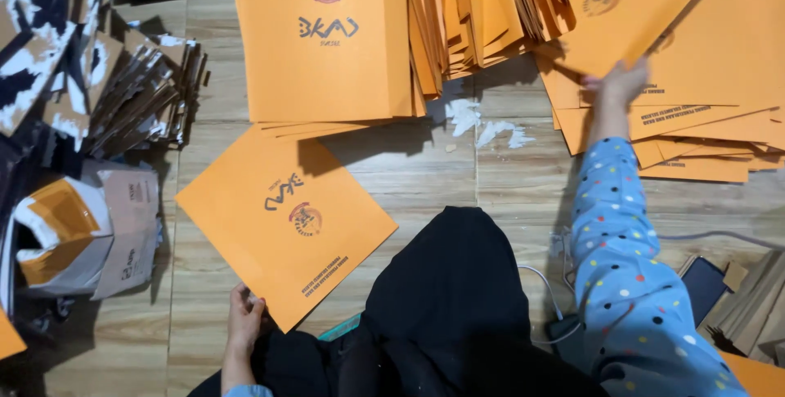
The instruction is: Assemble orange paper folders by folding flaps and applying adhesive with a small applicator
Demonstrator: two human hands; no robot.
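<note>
so far, mid-sort by the look of it. my left hand (243, 315) pinches the near corner of a flat orange paper folder with a dark printed emblem (286, 221), lying tilted on the pale wood-plank floor (425, 168) just ahead of my black-clad knee (446, 282). my right hand (623, 82), on the blue dotted sleeve (621, 266), reaches out and grips the lower edge of another orange sheet (634, 4) lifted off the loose fanned spread of orange folders at right (711, 131). a squared-up stack of the same orange folders (323, 37) sits ahead, with a ragged upright bundle (482, 8) beside it. judging from this, some are stacked neatly; the right-hand spread looks unsorted, so plenty seems left. brown-and-white card scraps (123, 78) lie piled at left, torn white paper bits (478, 123) on the floor.
</note>
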